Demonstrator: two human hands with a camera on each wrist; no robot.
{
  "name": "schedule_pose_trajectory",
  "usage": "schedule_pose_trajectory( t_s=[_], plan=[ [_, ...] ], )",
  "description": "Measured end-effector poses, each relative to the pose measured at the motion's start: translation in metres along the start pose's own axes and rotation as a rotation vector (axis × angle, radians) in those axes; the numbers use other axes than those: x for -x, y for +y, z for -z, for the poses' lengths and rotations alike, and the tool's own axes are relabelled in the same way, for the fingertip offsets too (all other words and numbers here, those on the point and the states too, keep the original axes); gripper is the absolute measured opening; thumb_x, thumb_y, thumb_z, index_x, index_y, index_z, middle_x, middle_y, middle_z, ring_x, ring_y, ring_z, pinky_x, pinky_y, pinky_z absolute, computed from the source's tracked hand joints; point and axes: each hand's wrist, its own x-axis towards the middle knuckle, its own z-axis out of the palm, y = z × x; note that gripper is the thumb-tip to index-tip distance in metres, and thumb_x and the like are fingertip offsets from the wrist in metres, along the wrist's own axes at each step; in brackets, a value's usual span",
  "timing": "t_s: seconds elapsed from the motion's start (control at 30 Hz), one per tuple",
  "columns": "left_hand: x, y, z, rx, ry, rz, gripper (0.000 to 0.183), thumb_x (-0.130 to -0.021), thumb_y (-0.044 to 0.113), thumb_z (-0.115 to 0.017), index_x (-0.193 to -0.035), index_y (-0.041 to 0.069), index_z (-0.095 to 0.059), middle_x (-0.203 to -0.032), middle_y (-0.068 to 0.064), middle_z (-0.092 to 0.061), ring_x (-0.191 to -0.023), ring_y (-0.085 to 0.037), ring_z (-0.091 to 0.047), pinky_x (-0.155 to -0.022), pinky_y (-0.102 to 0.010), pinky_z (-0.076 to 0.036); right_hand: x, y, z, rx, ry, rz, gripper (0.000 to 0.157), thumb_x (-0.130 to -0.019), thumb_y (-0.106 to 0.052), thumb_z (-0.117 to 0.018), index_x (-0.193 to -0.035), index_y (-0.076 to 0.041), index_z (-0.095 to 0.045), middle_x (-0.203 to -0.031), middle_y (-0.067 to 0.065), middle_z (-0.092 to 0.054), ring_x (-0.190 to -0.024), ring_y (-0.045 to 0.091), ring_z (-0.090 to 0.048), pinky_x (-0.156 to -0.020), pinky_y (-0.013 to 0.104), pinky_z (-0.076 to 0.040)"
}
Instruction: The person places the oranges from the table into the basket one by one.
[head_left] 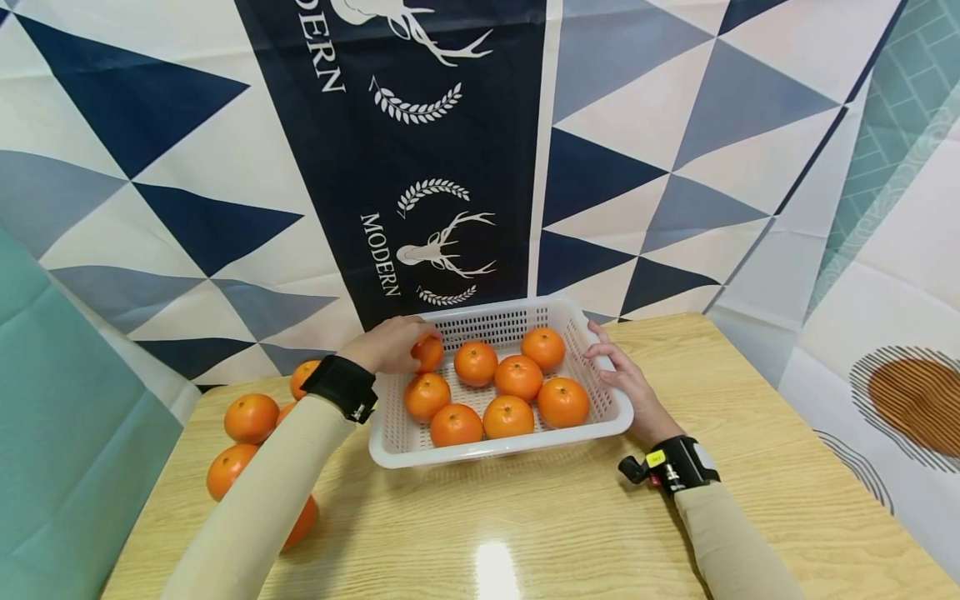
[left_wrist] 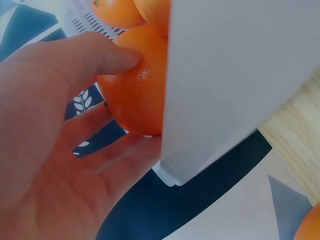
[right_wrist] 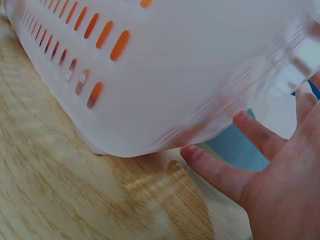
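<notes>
A white slotted plastic basket [head_left: 480, 448] holding several oranges [head_left: 517, 377] stands on the wooden table. At its back left corner my left hand [head_left: 393, 344] grips an orange [head_left: 428, 353], just inside the rim. The left wrist view shows the thumb on top of that orange [left_wrist: 137, 90] and the fingers beneath it, close to the basket's outer wall [left_wrist: 220, 80]. My right hand [head_left: 626, 379] holds the basket's right rim, its fingertips reaching over the edge. In the right wrist view, two fingers [right_wrist: 220, 172] rest against the outer wall [right_wrist: 165, 85].
Several loose oranges [head_left: 251, 417] lie on the table [head_left: 570, 525] left of the basket, partly hidden by my left forearm. A patterned cloth [head_left: 450, 150] hangs directly behind the basket. Pale cloth covers the side [head_left: 885, 317] at the right.
</notes>
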Motion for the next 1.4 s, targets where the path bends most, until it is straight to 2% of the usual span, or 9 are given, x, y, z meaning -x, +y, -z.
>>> schedule_pose_trajectory(
  t_s=[0.17, 0.47, 0.7, 1.0, 1.1, 1.23, 1.4],
  plan=[
    [0.001, 0.001, 0.000, 0.009, 0.011, 0.012, 0.050, -0.084, 0.012, -0.077, -0.132, 0.014, -0.063, -0.137, -0.014, -0.059, -0.114, -0.031, -0.053, -0.109, -0.047, -0.048, 0.000, -0.001, -0.001, 0.003, 0.002, -0.005, 0.025, -0.100, 0.000, -0.035, -0.123, 0.008, -0.039, -0.171, 0.001, 0.001, -0.154, 0.037, 0.010, -0.110, 0.016, -0.038],
    [0.005, -0.001, -0.003, 0.002, 0.022, 0.024, 0.050, -0.085, 0.015, -0.076, -0.133, 0.016, -0.063, -0.142, -0.014, -0.055, -0.117, -0.032, -0.051, -0.110, -0.049, -0.046, 0.001, 0.002, -0.001, 0.011, 0.003, -0.013, 0.023, -0.101, -0.003, -0.037, -0.122, 0.004, -0.043, -0.171, 0.001, 0.001, -0.153, 0.040, 0.009, -0.110, 0.019, -0.039],
    [0.009, -0.003, 0.010, 0.020, 0.063, -0.005, 0.053, -0.082, 0.013, -0.072, -0.134, 0.014, -0.063, -0.140, -0.017, -0.056, -0.113, -0.033, -0.054, -0.104, -0.049, -0.049, 0.001, 0.001, -0.001, 0.022, 0.007, -0.026, 0.027, -0.101, -0.005, -0.037, -0.124, 0.010, -0.036, -0.171, -0.002, 0.000, -0.154, 0.037, 0.008, -0.110, 0.020, -0.037],
    [0.007, 0.001, 0.019, 0.020, 0.063, -0.021, 0.050, -0.087, 0.018, -0.068, -0.136, 0.016, -0.062, -0.143, -0.016, -0.055, -0.120, -0.033, -0.054, -0.108, -0.051, -0.048, 0.002, -0.001, 0.002, -0.002, 0.013, -0.019, 0.026, -0.100, -0.002, -0.036, -0.124, 0.010, -0.038, -0.171, -0.001, 0.000, -0.154, 0.038, 0.008, -0.108, 0.017, -0.040],
    [0.008, 0.001, 0.019, 0.027, 0.090, -0.048, 0.048, -0.087, 0.023, -0.067, -0.134, 0.015, -0.064, -0.141, -0.016, -0.057, -0.117, -0.032, -0.056, -0.106, -0.051, -0.049, 0.002, 0.000, 0.002, -0.013, 0.009, -0.012, 0.025, -0.100, -0.002, -0.036, -0.122, 0.007, -0.041, -0.171, -0.001, 0.000, -0.154, 0.038, 0.009, -0.109, 0.017, -0.040],
    [0.012, -0.001, 0.020, 0.037, 0.161, -0.087, 0.047, -0.085, 0.029, -0.065, -0.129, 0.013, -0.066, -0.135, -0.016, -0.061, -0.108, -0.030, -0.058, -0.100, -0.049, -0.052, 0.003, 0.000, 0.002, -0.007, 0.006, -0.006, 0.025, -0.100, -0.002, -0.036, -0.123, 0.008, -0.040, -0.171, -0.001, 0.000, -0.154, 0.037, 0.010, -0.109, 0.017, -0.039],
    [0.020, -0.006, 0.024, 0.025, 0.188, -0.072, 0.044, -0.087, 0.031, -0.063, -0.126, 0.013, -0.067, -0.132, -0.015, -0.062, -0.107, -0.031, -0.057, -0.101, -0.051, -0.050, 0.002, -0.001, 0.001, 0.012, 0.001, -0.005, 0.026, -0.100, -0.001, -0.035, -0.123, 0.010, -0.037, -0.171, 0.000, 0.001, -0.154, 0.037, 0.010, -0.109, 0.016, -0.039]
  ],
)
